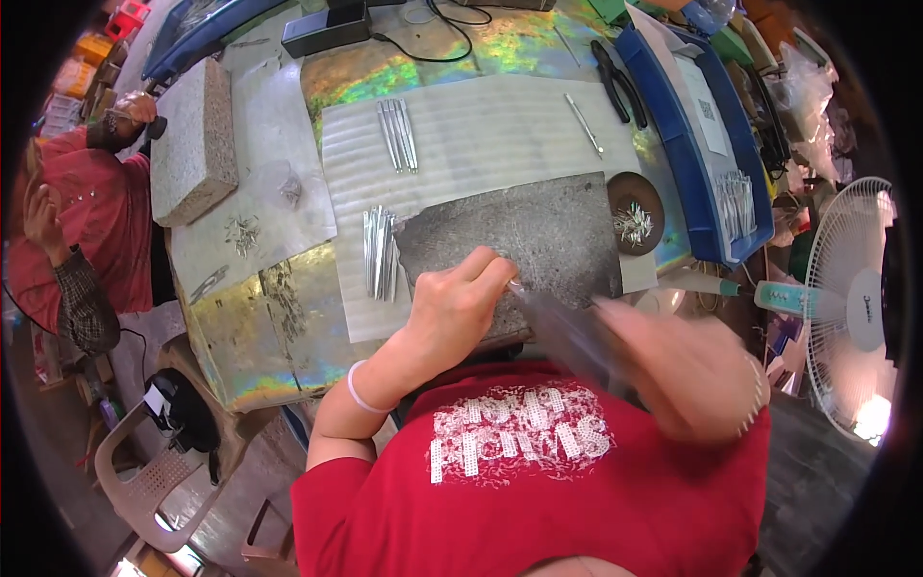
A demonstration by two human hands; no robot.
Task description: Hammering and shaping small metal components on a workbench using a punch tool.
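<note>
My left hand (460, 300) rests on a dark grey stone slab (538, 231), its fingers pinched on a small metal piece at the slab's near edge. My right hand (687, 370) is blurred with motion and grips a long dark tool (562, 327) whose tip meets the left fingers. A bundle of thin silver strips (379, 252) lies just left of the slab. Another bundle of silver strips (397, 135) lies farther back on the corrugated sheet (481, 125).
A round dish of small silver pieces (635, 223) sits right of the slab. A blue tray (716, 144) with strips and paper stands at the right, pliers (615, 82) beside it. A granite block (192, 139) lies left. Another person in red (87, 231) sits far left. A fan (851, 308) stands right.
</note>
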